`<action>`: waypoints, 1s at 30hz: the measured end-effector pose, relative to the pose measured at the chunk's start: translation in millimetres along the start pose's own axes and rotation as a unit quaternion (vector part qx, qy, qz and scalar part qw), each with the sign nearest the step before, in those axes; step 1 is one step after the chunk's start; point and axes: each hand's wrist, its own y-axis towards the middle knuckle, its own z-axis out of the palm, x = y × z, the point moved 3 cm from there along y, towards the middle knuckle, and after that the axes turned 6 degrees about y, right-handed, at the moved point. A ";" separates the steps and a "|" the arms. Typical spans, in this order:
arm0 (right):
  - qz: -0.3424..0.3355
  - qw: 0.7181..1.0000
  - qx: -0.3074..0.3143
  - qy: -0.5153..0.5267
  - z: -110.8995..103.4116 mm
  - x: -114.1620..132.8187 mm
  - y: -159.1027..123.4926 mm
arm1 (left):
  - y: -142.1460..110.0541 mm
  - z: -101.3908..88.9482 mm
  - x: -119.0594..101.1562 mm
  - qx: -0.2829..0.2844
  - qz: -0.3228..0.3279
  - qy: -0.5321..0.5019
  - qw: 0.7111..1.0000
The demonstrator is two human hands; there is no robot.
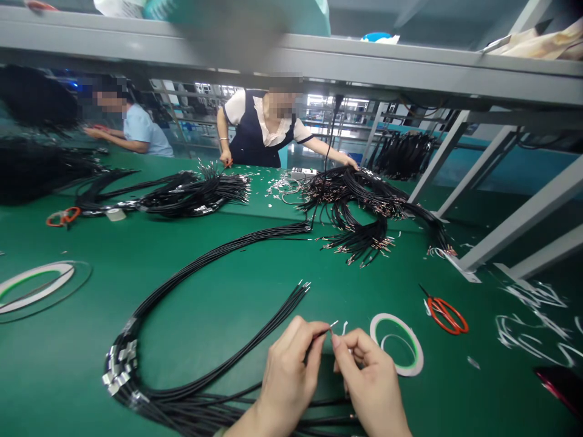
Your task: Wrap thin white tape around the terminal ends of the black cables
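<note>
Left hand (pixel 291 367) angled inward, pinching thin cable tip (pixel 334 323) | right hand (pixel 371 376) curled opposite, hold unclear | tip's long axis slants up-right, away from wearer | above green table (pixel 204 291), left of tape roll (pixel 419 358)

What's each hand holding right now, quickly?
Left hand: closed, pinching a thin dark wire with a pale tip.
Right hand: fingers curled in at that wire's tip; grip cannot be told.

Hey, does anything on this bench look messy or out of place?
Yes: loose, tangled white strips lie strewn on the green table to the right of the orange-handled scissors, looking like uncollected scraps.
</note>
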 end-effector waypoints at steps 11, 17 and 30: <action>-0.002 1.000 -0.009 0.012 1.4 4.6 -0.4 | 0.0 -0.4 0.5 -0.007 0.002 0.004 1.000; 0.001 0.999 -0.028 0.033 2.5 9.6 -1.5 | 0.2 0.4 0.0 -0.003 -0.004 0.011 1.000; 0.005 0.999 -0.030 0.023 2.5 10.7 -1.7 | -0.5 1.0 1.4 -0.006 -0.007 0.005 1.000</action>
